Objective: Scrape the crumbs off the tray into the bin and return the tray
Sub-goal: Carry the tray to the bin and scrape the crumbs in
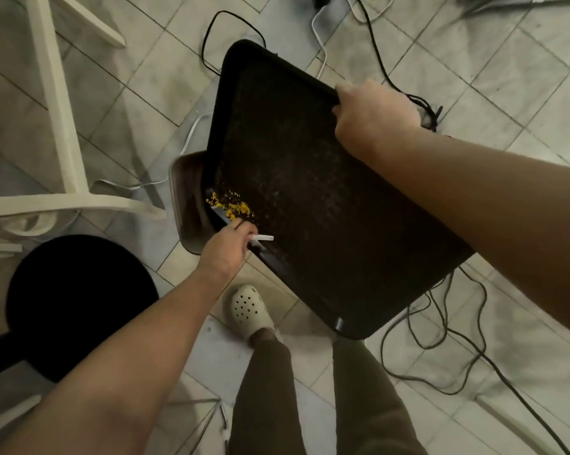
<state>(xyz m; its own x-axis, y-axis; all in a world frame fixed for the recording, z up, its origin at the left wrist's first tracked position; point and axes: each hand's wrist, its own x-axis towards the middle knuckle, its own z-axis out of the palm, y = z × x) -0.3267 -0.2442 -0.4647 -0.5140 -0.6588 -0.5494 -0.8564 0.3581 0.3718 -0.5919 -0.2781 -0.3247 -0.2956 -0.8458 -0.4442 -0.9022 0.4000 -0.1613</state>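
Note:
A large dark tray [309, 198] is held tilted over the floor, its low left corner above a small brownish bin [186, 198]. Yellow crumbs [232, 206] are gathered at that low corner, near the tray's rim. My right hand [372, 116] grips the tray's far right edge. My left hand [229, 247] holds a small white scraper [263, 238] at the tray's near left rim, just beside the crumbs. Most of the bin is hidden behind the tray.
Black and white cables [441, 326] trail over the tiled floor to the right and behind the tray. A white chair frame [60, 126] stands at the left, a black round stool [76, 303] at lower left. My foot in a white clog [247, 310] is below the tray.

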